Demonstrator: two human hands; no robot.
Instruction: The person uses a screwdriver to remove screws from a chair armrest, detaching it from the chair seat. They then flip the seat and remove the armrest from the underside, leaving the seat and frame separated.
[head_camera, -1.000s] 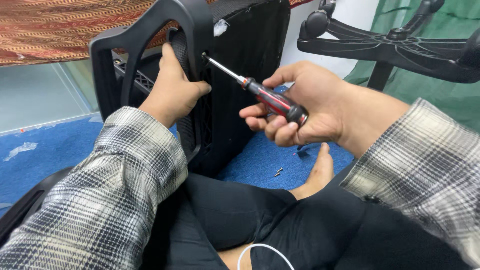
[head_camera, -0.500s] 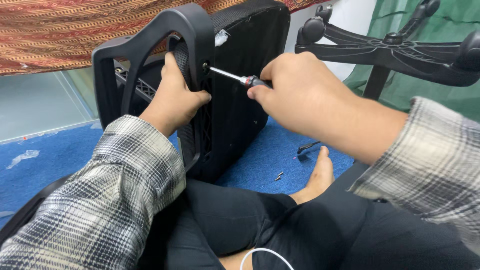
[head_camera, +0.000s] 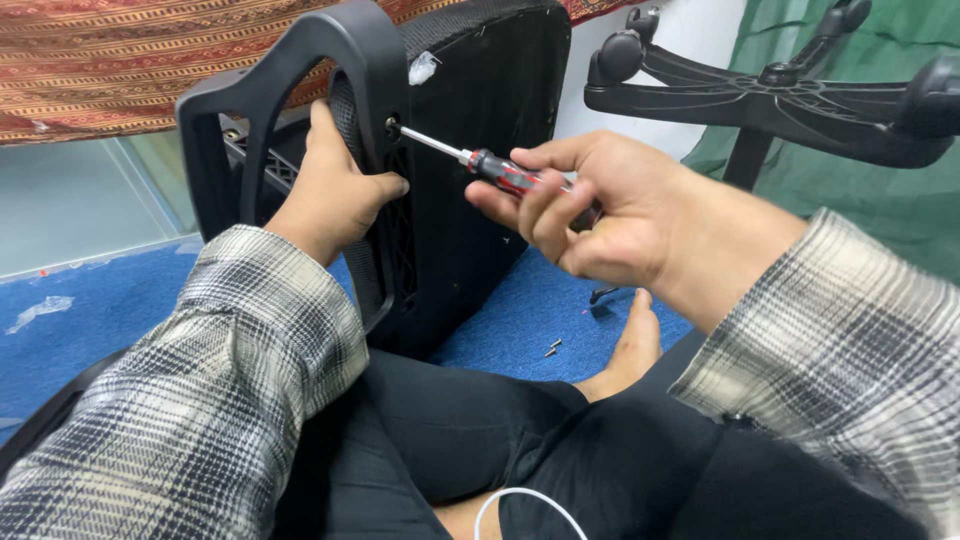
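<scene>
Taking the black chair armrest (head_camera: 300, 90) as the landmark, a scrap of clear plastic (head_camera: 38, 308) lies well to its left and lower, on the blue carpet (head_camera: 90, 320), and a red patterned cloth (head_camera: 120, 60) hangs behind its upper left. The armrest itself is a looped plastic frame standing upright against the black seat pad (head_camera: 480, 150), which is tipped on its edge just to the armrest's right. The left hand (head_camera: 330, 195) is clenched around the armrest's near upright bar, fingers wrapped behind it and thumb pressed against its right face. On that right face, near the top, sits a screw hole, and the metal tip of the screwdriver (head_camera: 470, 160) is set into it, the shaft slanting down and to the right away from the armrest. The right hand (head_camera: 590, 205), to the armrest's right, grasps the screwdriver's red and black handle with its fingers curled around it. Below and to the right of the armrest, two small screws (head_camera: 551, 347) lie loose on the carpet beside the person's bare foot (head_camera: 630, 345). Far to the armrest's right, at about its top height, an upturned black chair base (head_camera: 760, 95) with castors stands before a green curtain (head_camera: 900, 190).
</scene>
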